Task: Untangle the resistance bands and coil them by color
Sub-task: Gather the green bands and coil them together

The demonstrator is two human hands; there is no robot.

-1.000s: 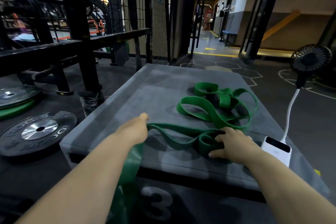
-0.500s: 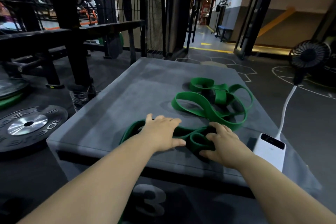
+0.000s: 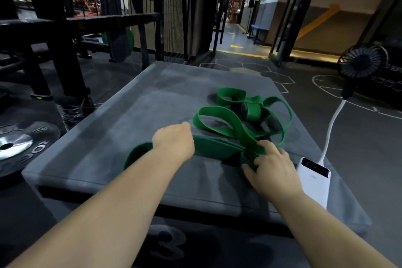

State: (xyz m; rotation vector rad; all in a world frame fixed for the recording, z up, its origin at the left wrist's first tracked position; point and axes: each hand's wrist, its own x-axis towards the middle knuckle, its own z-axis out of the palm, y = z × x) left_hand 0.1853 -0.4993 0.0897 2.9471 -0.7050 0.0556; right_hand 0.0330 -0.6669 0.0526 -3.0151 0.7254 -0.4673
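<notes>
bands: green resistance bands (image 3: 219, 115) all knotted up on top of the grey plyo box (image 3: 121, 115)
left hand (image 3: 174, 141): fist closed around a flat stretch of band
right hand (image 3: 272, 169): fingers pinching the tangle near the front edge
extras: white power bank (image 3: 313, 178) just right of that hand, its cable running to a small black fan (image 3: 363, 61); weight plate (image 3: 17, 146) on the floor at left

Two bare forearms, sleeveless, no watch, rings or gloves

Large grey "3" printed on front face of plyo box (image 3: 167, 243). Weight plate (image 3: 19, 148) lettering blurred, unreadable.
</notes>
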